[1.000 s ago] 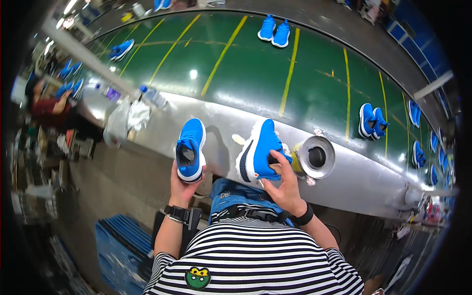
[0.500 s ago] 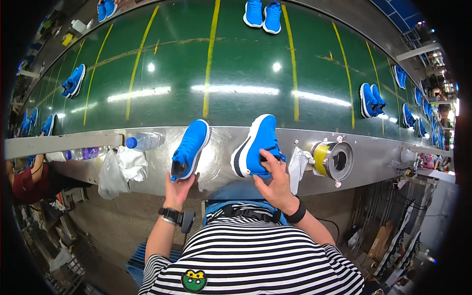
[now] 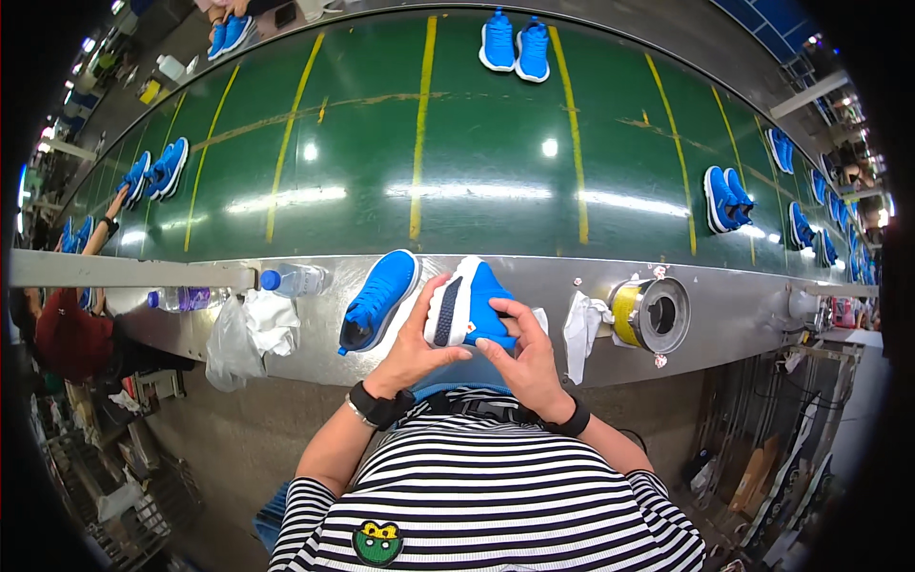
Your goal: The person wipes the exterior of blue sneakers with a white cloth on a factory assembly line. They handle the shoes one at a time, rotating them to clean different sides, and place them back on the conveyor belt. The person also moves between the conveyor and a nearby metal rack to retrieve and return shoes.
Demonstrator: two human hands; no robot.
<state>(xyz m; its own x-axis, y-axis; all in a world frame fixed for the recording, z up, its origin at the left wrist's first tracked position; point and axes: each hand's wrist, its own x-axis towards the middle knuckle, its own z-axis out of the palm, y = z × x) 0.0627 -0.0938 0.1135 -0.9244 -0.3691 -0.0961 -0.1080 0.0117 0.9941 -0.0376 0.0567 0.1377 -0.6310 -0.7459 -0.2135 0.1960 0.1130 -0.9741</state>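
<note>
Both my hands hold one blue sneaker (image 3: 488,296) with a white sole, tilted so its sole edge and dark patterned side strip face left. My left hand (image 3: 416,345) grips the sole side, fingers along the white edge and thumb below. On the other side, my right hand (image 3: 522,357) is closed on the upper, its fingers by the shoe's opening. The matching blue sneaker (image 3: 379,297) stands on the metal ledge (image 3: 610,367) just left of my left hand, toe away from me, and nothing grips it.
Beyond the ledge runs a green conveyor belt (image 3: 372,143) with yellow lines, carrying several pairs of blue sneakers (image 3: 728,198). A round metal can (image 3: 660,315) and white cloth (image 3: 583,334) lie right; a bottle (image 3: 295,280) and plastic bag (image 3: 233,348) left. A co-worker's arm (image 3: 107,224) reaches the belt far left.
My left hand has left the left sneaker and now grips the right one. That sneaker has been turned and brought closer to me. A co-worker's arm now reaches over the belt at left.
</note>
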